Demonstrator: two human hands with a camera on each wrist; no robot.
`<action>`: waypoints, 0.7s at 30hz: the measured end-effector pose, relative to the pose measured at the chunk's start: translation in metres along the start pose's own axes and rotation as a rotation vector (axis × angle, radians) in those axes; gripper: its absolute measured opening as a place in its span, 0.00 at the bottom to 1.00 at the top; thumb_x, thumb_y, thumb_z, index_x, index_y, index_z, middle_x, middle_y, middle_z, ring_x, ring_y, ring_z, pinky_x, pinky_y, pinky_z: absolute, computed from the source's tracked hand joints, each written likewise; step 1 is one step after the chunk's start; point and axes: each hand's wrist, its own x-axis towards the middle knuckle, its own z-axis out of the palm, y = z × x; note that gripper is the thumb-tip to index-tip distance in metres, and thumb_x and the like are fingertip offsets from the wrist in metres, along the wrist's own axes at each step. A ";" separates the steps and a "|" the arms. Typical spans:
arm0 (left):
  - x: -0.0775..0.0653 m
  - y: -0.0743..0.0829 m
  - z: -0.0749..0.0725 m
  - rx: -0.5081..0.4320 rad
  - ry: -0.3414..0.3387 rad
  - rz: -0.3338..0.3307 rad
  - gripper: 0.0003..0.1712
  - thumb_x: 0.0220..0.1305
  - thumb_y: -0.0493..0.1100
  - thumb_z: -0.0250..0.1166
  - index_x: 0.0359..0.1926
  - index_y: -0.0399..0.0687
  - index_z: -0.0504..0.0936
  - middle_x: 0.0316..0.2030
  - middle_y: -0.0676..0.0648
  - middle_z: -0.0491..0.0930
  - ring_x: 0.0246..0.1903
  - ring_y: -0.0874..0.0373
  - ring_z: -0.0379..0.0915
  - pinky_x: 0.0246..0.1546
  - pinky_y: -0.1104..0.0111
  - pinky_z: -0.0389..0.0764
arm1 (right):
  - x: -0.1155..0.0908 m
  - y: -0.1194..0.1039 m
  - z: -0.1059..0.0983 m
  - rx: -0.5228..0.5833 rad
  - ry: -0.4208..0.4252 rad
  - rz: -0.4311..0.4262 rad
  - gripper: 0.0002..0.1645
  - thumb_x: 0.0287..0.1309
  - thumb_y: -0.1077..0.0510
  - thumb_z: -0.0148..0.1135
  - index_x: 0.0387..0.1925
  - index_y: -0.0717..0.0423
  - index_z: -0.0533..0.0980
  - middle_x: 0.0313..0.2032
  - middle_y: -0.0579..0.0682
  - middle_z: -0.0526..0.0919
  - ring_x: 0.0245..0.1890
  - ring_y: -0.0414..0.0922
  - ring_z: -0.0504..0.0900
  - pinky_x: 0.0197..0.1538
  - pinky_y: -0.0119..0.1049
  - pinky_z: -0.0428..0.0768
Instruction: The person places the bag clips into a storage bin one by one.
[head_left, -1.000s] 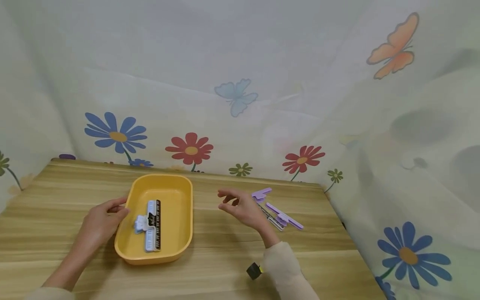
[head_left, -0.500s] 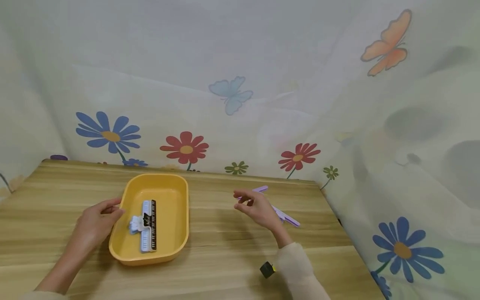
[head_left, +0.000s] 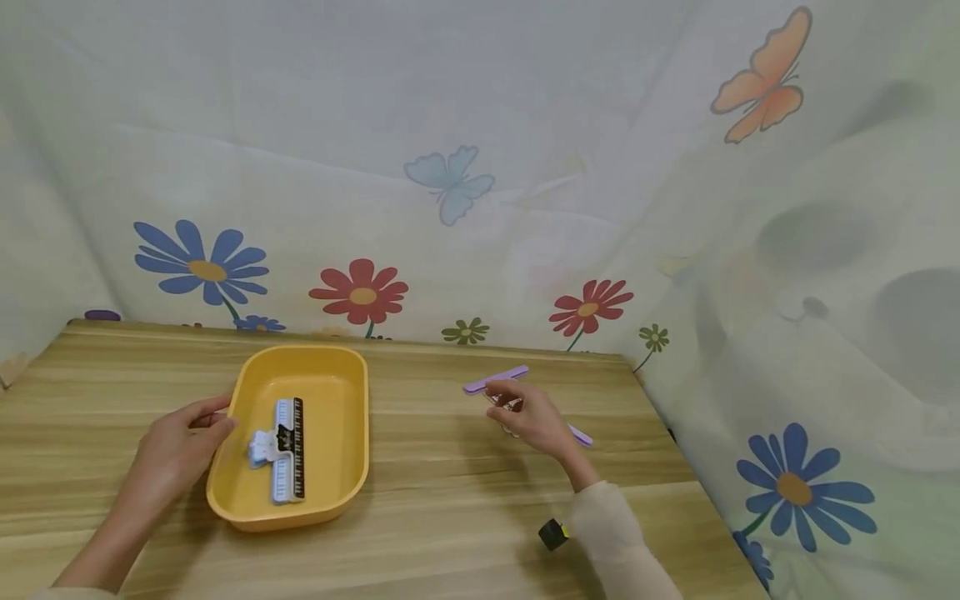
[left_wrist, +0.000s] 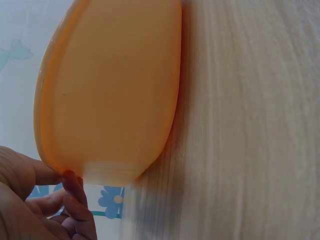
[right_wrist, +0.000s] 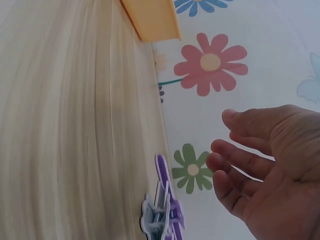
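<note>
My left hand [head_left: 168,454] pinches the left rim of a yellow plastic tray [head_left: 341,450] between thumb and fingers; the left wrist view shows the same hold on the tray's edge. Inside the tray lie piano-key clips [head_left: 285,454], one pale blue and white, one black, side by side. To the right, my right hand [head_left: 536,421] hovers over more clips, fingers loosely curled and nothing between them. A purple clip [head_left: 495,380] shows beyond its fingertips and the end of another purple clip [head_left: 581,435] beside the wrist. A whitish clip [right_wrist: 156,220] is partly hidden beneath the hand.
The wooden tabletop [head_left: 427,500] ends at a flower-printed curtain [head_left: 420,275] at the back and right. A small black block [head_left: 553,533] with a yellow edge is beside the right sleeve. A purple object [head_left: 102,315] sits at the far left corner.
My right hand has moved to the right, from beside the clips to over them. My left hand keeps its hold on the tray. The whole view has shifted slightly.
</note>
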 end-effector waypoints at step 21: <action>-0.001 0.000 0.000 -0.010 -0.004 -0.016 0.33 0.68 0.55 0.51 0.64 0.34 0.65 0.49 0.34 0.72 0.43 0.45 0.67 0.34 0.63 0.68 | -0.011 0.038 -0.016 -0.091 0.040 0.020 0.22 0.52 0.68 0.64 0.51 0.64 0.75 0.44 0.62 0.80 0.38 0.53 0.80 0.40 0.45 0.78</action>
